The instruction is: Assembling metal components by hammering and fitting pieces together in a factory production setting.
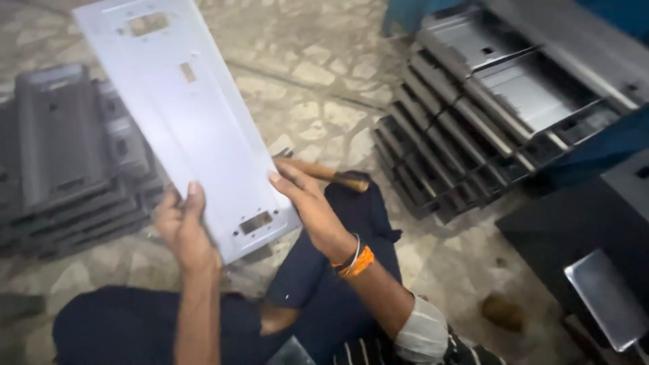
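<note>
Gripping the near end of a long, flat grey metal panel (186, 115), the left hand (181, 226) curled its fingers round one edge while the right hand (307, 203) pinched the other. Held tilted above the knees, the panel could have slipped (smooth sheet, thin sharp-looking edges, small rectangular cut-outs), nicking fingers or clattering onto the stone floor (318, 81) between stacked folded metal parts (473, 115).

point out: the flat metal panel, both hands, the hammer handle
flat metal panel (189, 115), head view, middle of its face
left hand (181, 226), head view, back of hand
right hand (305, 203), head view, back of hand
hammer handle (324, 173), head view, wooden shaft
</note>
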